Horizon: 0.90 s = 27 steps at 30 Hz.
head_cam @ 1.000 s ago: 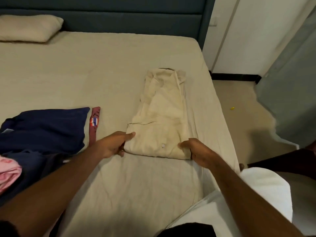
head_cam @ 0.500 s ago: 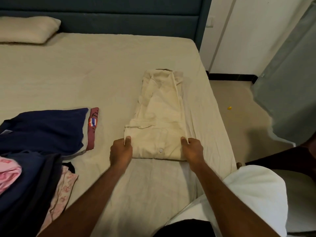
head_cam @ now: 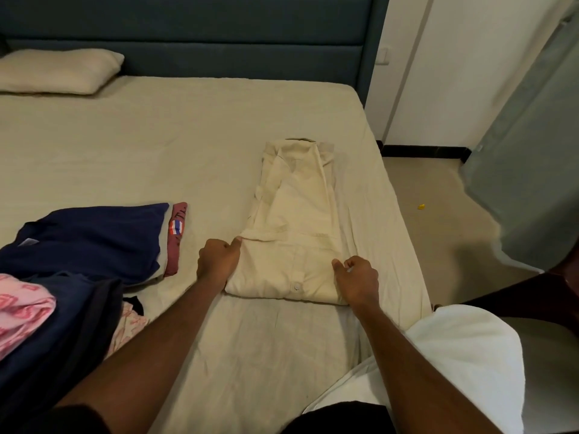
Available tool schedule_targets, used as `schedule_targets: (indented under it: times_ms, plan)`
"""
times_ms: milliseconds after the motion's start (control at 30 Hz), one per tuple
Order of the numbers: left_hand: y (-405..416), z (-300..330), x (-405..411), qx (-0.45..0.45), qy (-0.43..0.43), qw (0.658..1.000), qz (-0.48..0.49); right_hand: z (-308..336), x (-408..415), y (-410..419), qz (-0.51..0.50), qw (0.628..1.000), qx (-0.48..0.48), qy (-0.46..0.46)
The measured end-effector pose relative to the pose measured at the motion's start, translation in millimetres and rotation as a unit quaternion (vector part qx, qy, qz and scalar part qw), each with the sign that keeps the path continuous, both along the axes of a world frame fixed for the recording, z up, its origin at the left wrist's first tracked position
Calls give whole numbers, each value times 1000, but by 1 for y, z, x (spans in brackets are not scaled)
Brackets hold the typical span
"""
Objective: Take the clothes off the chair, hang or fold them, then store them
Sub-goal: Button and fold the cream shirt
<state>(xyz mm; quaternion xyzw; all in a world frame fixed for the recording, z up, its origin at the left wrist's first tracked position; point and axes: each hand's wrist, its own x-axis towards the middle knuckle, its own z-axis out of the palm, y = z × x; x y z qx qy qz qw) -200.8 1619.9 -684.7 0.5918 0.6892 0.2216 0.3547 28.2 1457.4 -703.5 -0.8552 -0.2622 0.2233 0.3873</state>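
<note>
Both forearms reach forward from the near edge over the bed [head_cam: 188, 145], which carries a beige sheet.

Left hand [head_cam: 217, 261]: fingers curled, thumb extended along the left edge of the cream garment [head_cam: 291, 233] at its near fold. It grips that edge; how far the fingers go under the cloth cannot be told.

Right hand [head_cam: 357, 278]: rests on the near right part of the same garment, fingers curled, thumb and forefinger close together over the fabric. It appears to pinch a bit of cloth, though the contact is small.

The cream garment lies on the right half of the bed, folded into a long narrow strip running away from the person. Its near end sits between the two hands and shows a white button [head_cam: 296, 287] between them. The far end with the collar lies well beyond the hands, toward the headboard [head_cam: 219, 42].

Left of the left hand, apart from it: a folded navy garment [head_cam: 91, 239] with a maroon piece [head_cam: 176, 239] beside it. Nearer, at the left edge: a pile of dark clothes [head_cam: 62, 324] with a pink patterned item [head_cam: 22, 311] on top.

Far left: a pillow [head_cam: 59, 70] against the headboard. Right of the bed: floor [head_cam: 445, 214], a small yellow object [head_cam: 420, 207], a grey curtain [head_cam: 526, 170].
</note>
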Motion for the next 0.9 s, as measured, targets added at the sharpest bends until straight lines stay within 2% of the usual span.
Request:
schedule_targets:
  times_ms: [100, 133, 200, 267, 300, 367, 433, 467, 567, 633, 767, 800, 900]
  plan:
    - [9, 0, -4, -31, -29, 998, 52, -1, 1, -2, -15, 1000, 20, 7]
    - [7, 3, -5, -4, -14, 998, 53, 0, 1, -4, -11, 999, 36, -2]
    - [-8, 8, -11, 110, 20, 993, 31, 5, 3, -10, 21, 995, 79, -55]
    - [-34, 8, -23, 264, 5, 963, -44, 11, 6, -21, 104, 975, 145, -136]
    - [-46, 4, -31, 322, -4, 940, -114, 13, 8, -27, 167, 954, 174, -178]
    - [-63, -10, -51, 359, 27, 887, -290, 9, 12, -40, 317, 897, 165, -260]
    - [-64, -22, -67, 315, 126, 832, -439, -1, 13, -50, 439, 844, 55, -303]
    - [-61, -24, -72, 276, 166, 814, -483, -5, 14, -51, 479, 823, -9, -306]
    - [-43, -27, -79, 190, 207, 801, -529, -8, 13, -45, 506, 791, -124, -319]
    - [-33, -26, -76, 173, 223, 802, -526, -3, 12, -41, 496, 793, -142, -324]
    - [-24, -20, -68, 234, 270, 778, -516, 3, 16, -37, 496, 801, -174, -287]
    - [-22, -17, -67, 228, 257, 790, -508, 6, 17, -35, 498, 808, -165, -268]
    - [-17, 3, -64, 164, 138, 833, -510, 37, 24, -29, 484, 845, -131, -188]
